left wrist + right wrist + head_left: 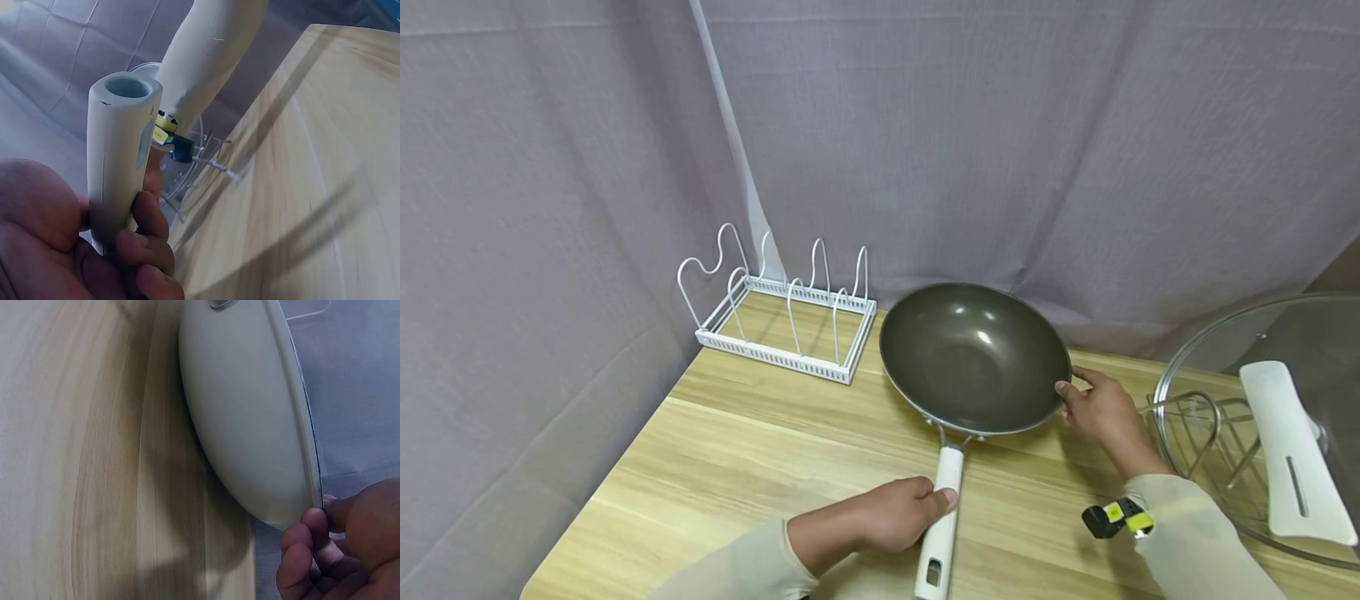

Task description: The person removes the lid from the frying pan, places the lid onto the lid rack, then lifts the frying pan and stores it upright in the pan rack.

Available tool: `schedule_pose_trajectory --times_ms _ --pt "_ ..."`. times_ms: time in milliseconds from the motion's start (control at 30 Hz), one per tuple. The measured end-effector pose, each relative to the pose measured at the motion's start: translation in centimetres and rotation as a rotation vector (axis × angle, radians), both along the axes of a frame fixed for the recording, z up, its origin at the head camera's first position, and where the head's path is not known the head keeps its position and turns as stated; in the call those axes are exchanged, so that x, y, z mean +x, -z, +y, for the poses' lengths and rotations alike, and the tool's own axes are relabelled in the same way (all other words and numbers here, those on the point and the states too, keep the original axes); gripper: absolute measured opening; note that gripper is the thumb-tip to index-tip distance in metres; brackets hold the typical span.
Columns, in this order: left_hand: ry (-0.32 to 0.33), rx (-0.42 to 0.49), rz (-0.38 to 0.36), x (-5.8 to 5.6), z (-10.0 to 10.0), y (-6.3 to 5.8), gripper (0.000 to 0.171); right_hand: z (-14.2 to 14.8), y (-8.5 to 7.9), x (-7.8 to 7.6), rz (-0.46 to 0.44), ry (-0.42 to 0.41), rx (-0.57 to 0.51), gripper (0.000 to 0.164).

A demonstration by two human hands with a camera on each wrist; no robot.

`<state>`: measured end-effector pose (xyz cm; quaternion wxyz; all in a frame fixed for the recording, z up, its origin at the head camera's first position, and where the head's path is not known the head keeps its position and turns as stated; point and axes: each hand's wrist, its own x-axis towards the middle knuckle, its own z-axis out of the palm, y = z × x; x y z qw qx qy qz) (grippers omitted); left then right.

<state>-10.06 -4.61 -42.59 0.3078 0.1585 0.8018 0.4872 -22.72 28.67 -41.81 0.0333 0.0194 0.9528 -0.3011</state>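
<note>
A wok (973, 358) with a dark inside, a pale outside and a long white handle (942, 533) is in the middle of the head view. My left hand (895, 512) grips the handle, thumb on top; in the left wrist view the fingers (147, 250) curl round it and its hollow end faces the camera. At the wok's right edge my right hand (1101, 408) pinches the rim between thumb and fingers. The right wrist view shows the wok's pale outer wall (250, 412) close over the wood, with fingertips (314, 525) at the rim.
A white wire rack (786, 358) with upright loops stands at the back left, beside the wok. To the right, a glass lid (1195, 342) with a white handle (1296, 450) leans in a metal wire rack (1217, 425). A grey curtain (925, 150) hangs behind the wooden table (715, 467).
</note>
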Motion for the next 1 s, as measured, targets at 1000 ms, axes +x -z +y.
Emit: schedule_pose_trajectory --times_ms 1000 --pt "0.021 0.250 -0.120 -0.4 0.8 1.1 0.035 -0.3 0.6 0.6 -0.004 0.062 -0.032 0.068"
